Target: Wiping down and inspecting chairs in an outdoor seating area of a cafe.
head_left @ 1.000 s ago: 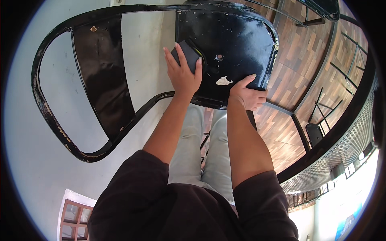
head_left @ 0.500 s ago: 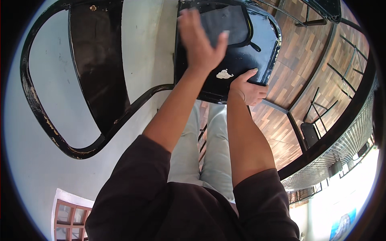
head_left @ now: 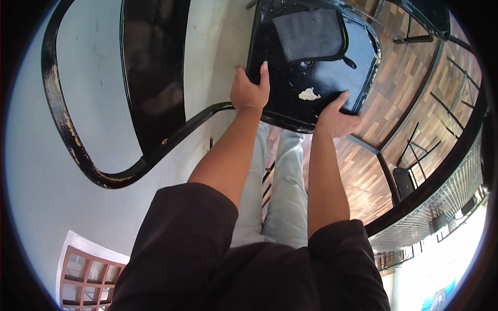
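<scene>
Below me is a black metal chair seat point(head_left: 282, 83) with a bare white chipped patch and worn edges. My left hand point(head_left: 250, 88) is closed on its left edge, thumb on top and the other fingers mostly hidden. At the near right corner, my right hand point(head_left: 337, 116) grips the rim, its thumb lying over the top and its fingers around the side. A folded dark grey cloth point(head_left: 311, 36) with black trim and a small loop lies on the far part of the seat, touched by neither hand.
To the left stands a black chair backrest point(head_left: 155, 67) with a scuffed, bent tube frame point(head_left: 70, 124), against a pale wall point(head_left: 88, 57). A round mesh-sided table point(head_left: 430, 207) curves along the right. Several more dark metal chairs stand on the wood-patterned floor point(head_left: 399, 78).
My left hand has come off the cloth and taken hold of the seat's left edge. The right hand stays at its corner. The whole view has shifted slightly.
</scene>
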The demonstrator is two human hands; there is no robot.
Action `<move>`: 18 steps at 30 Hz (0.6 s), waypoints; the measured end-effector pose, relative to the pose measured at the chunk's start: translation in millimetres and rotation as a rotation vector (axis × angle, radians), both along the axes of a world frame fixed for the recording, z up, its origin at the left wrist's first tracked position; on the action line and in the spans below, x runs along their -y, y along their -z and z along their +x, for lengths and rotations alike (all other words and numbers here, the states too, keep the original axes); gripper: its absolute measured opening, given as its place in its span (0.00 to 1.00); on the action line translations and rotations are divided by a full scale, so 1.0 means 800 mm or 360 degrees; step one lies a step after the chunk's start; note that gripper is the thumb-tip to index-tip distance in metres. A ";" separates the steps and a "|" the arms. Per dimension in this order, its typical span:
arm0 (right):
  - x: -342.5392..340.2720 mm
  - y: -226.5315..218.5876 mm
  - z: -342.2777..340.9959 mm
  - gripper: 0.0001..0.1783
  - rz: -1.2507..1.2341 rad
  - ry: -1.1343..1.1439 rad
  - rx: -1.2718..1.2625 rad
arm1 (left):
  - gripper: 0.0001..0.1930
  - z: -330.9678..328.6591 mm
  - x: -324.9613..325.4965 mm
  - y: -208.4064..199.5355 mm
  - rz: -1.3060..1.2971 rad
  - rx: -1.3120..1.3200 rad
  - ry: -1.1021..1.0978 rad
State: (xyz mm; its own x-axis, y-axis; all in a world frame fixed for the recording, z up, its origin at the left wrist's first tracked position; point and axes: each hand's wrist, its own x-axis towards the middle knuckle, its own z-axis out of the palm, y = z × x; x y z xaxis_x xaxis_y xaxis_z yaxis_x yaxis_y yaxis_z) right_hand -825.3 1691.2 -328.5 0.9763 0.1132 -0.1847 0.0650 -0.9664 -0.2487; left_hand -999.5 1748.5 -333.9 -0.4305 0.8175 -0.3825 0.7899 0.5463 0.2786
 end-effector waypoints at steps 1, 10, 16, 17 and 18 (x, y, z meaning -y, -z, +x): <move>0.010 0.002 0.004 0.51 0.0129 -0.0053 0.0021 | 0.34 0.002 0.002 0.002 0.0048 0.0014 -0.0020; -0.120 -0.047 -0.038 0.50 0.1121 -0.1633 0.0306 | 0.42 -0.007 -0.003 -0.010 0.0022 0.0010 -0.0083; -0.227 -0.023 -0.040 0.58 0.0068 -0.1916 0.0129 | 0.42 0.012 -0.005 -0.010 -0.0006 0.0022 -0.0045; -0.234 -0.022 -0.042 0.59 0.0115 -0.2080 0.0168 | 0.41 0.011 -0.005 -0.010 0.0019 0.0001 -0.0020; -0.237 -0.021 -0.046 0.59 0.0119 -0.2086 0.0165 | 0.41 0.009 -0.004 -0.008 0.0020 -0.0003 -0.0026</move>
State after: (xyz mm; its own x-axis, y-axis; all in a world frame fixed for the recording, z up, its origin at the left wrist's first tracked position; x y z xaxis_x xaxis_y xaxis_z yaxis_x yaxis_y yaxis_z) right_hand -861.9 1880.5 -311.7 0.1441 0.9872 -0.0681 0.9592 -0.1563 -0.2355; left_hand -992.0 1751.8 -327.3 -0.4448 0.8149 -0.3716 0.7812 0.5559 0.2841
